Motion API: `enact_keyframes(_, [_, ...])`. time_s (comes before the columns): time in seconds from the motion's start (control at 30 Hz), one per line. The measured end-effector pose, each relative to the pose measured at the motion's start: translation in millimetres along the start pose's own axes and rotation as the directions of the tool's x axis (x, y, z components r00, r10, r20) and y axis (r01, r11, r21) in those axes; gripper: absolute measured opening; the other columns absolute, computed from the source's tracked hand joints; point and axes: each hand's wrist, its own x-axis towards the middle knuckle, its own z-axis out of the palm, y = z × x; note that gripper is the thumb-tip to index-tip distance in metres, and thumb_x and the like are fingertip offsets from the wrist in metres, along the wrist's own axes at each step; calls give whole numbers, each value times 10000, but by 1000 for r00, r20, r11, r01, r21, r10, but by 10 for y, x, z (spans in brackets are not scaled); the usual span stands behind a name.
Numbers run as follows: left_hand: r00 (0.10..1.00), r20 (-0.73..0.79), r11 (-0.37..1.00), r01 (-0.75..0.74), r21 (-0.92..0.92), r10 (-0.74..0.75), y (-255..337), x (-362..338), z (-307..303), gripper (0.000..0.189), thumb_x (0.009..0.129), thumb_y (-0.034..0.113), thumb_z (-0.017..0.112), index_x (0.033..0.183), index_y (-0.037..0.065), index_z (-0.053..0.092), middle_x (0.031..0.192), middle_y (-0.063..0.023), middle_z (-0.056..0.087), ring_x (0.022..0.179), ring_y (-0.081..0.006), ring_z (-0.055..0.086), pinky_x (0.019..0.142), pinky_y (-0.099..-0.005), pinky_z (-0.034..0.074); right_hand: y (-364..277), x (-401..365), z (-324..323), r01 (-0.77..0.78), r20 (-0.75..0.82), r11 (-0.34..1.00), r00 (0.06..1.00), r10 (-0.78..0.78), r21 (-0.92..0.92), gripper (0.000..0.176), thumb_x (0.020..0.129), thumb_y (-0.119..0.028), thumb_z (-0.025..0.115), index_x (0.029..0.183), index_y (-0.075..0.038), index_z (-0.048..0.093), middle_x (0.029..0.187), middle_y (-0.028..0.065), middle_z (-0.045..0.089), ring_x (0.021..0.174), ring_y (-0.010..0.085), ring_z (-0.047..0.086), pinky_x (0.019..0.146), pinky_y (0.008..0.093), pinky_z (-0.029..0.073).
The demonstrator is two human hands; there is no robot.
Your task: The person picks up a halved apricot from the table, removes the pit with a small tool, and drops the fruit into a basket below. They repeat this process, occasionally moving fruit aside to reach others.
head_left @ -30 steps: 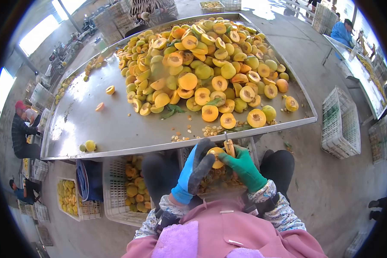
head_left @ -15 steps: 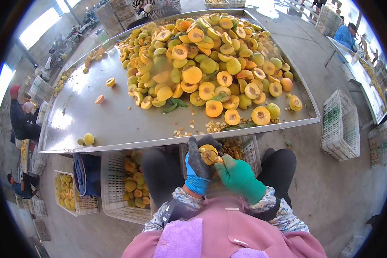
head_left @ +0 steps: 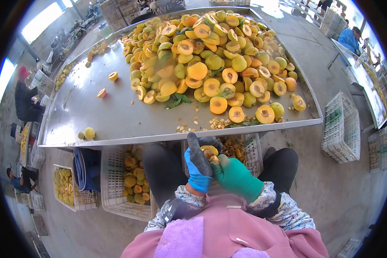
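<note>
My left hand [head_left: 198,161], in a blue glove with a dark grey coating, is closed around a yellow peach half [head_left: 209,151] just below the table's front edge. Against the fruit's near side presses my right hand [head_left: 236,175], in a green glove with its fingers curled. Something small and tan shows at its thumb tip, but what those fingers grip is hidden. Ahead, a large heap of halved and whole peaches [head_left: 218,104] covers much of the metal table [head_left: 129,120]. Loose pits [head_left: 219,123] lie near the rim, in front of the heap.
Under the table stand a crate of scraps [head_left: 254,157] between my knees and a white crate of peaches [head_left: 114,189] to the left. A smaller crate of fruit [head_left: 64,189] is further left. An upright crate [head_left: 340,129] stands at right. Other people sit at distant tables.
Both hands stay together around the peach half, which has turned and is more covered by the fingers. The right hand has shifted slightly. The whole view has tilted a little.
</note>
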Motion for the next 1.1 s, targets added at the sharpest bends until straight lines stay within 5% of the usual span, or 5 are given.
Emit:
enact_keyframes(0.27, [968,163,981,194,5,-192,85,50,4,638,1027,481,315,761,-11,623,675,-134,641,620,-219,613,659,-311,510,15,16,-266,-478,546,647,830,113,594,436,1018,-455,410,863,-68,538,536,22,491,361,132,426,340,281,357])
enact_keyframes(0.47, [876,452,986,149,73,-166,52,182,-49,616,1018,483,366,780,-15,641,720,-133,661,650,-220,633,656,-314,519,-112,-99,-355,-735,796,-309,580,173,603,458,994,-524,426,873,-92,517,529,-34,397,350,29,289,293,166,242])
enact_keyframes(0.67, [958,-70,947,-260,189,277,649,466,-1029,439,999,341,506,875,-47,668,799,-95,688,702,-182,627,708,-291,500,648,-260,-187,-135,277,979,957,90,151,544,984,-500,465,841,11,585,608,30,564,516,202,547,520,351,478])
enact_keyframes(0.83, [619,185,-51,-228,972,763,1024,416,-1345,331,920,274,646,1051,-30,654,1001,-177,673,883,-265,644,714,-347,526,922,-234,8,-360,272,854,924,269,376,483,983,-440,489,936,9,662,808,185,660,709,293,627,681,401,482])
enact_keyframes(1.1, [938,311,185,-336,924,152,-91,1394,462,588,829,415,697,1199,-15,542,1146,-249,623,1072,-414,603,885,-472,494,1303,-179,431,-301,177,851,952,248,429,272,992,-241,529,1046,5,634,850,90,657,775,153,609,696,313,493])
